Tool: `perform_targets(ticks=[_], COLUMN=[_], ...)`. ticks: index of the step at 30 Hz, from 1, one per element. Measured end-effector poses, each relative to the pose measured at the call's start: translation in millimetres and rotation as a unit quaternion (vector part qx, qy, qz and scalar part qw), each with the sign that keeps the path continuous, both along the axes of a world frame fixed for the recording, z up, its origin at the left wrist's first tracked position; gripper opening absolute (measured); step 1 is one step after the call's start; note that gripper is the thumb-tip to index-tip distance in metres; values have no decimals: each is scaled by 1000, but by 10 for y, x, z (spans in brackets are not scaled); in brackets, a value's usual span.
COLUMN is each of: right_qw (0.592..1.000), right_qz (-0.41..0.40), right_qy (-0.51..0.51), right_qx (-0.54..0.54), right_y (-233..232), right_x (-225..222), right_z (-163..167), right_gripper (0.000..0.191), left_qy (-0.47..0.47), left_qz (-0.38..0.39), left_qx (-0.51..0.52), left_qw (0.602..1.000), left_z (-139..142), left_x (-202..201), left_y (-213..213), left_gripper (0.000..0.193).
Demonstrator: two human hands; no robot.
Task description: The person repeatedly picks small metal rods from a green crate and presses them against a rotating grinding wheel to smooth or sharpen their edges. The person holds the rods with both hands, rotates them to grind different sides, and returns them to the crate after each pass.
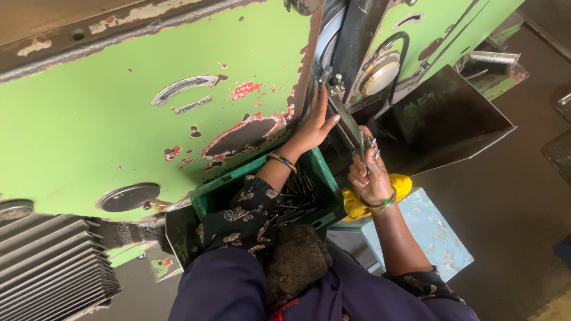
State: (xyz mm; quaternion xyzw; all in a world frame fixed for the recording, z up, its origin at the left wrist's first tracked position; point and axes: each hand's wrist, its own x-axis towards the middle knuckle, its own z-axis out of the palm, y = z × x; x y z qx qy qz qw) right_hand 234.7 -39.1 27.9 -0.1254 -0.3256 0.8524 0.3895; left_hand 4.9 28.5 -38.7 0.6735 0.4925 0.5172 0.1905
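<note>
The left hand (312, 128) lies flat with fingers spread against the upper part of a slanted metal rail (346, 122) on the green machine (119, 113), while the right hand (370, 177) is closed around thin metal rods (370, 145) at the rail's lower end. Below the left forearm, a green crate (324, 172) holds more dark rods, with a yellow cloth (355, 205) just beside it on a pale blue stand (431, 232)

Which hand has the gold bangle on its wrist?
The left hand, reaching up to the green machine, wears the gold bangle. The right hand has a green one.
</note>
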Motion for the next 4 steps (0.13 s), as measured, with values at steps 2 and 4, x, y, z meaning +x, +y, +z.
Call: perform_targets(ticks=[2,4], right_qw=[1000,999], right_qz=[7,-4], right_qy=[-2,-23], right_qx=[6,-22], right_y=[21,41], right_x=[-2,3], right_z=[-19,-45], right_gripper=[53,59], left_qy=[9,-3], left_qz=[14,1], left_qx=[10,-22], left_qw=[1000,1000], left_z=[27,61], left_x=[3,-10], left_y=[4,-4], left_gripper=[87,96])
